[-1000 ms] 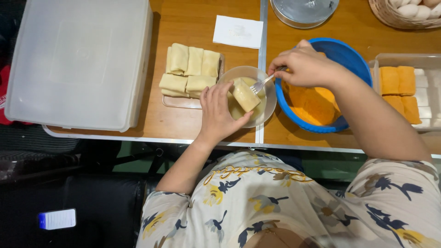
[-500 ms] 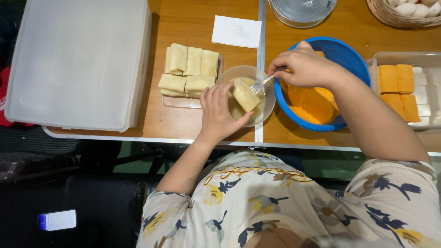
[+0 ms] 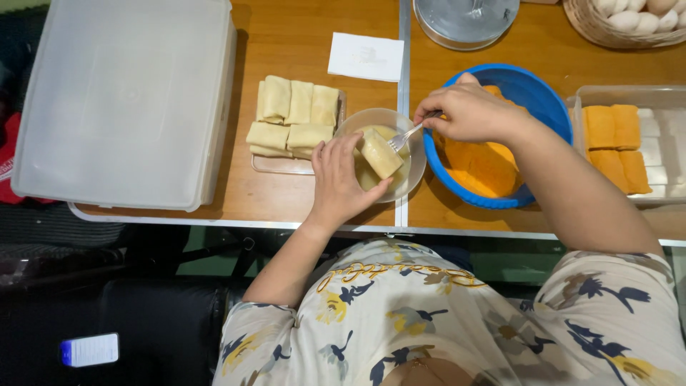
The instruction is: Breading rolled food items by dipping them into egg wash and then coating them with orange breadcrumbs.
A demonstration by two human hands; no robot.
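Against the frames from a second and half a second ago, almost nothing is found to have changed: the pale folded roll is held over the same small clear bowl, and both hands are kept in place. Only a slight turn of the fork against the roll can be made out, so the dipping is judged to be under way, not finished.

The roll is steadied by the left hand, with the fingertips closed on its lower end from below. The fork is pinched between thumb and fingers of the right hand, its tines laid on the roll's upper right side.

The roll's long axis is set on a diagonal, from the upper left toward the lower right, tilted in the bowl's pale batter.

The bowl stands near the front edge of the wooden table, at the seam between two tabletops. A tray of uncoated rolls lies just to its left, a blue bowl of orange crumbs to its right, and a container of coated orange rolls at the right edge.
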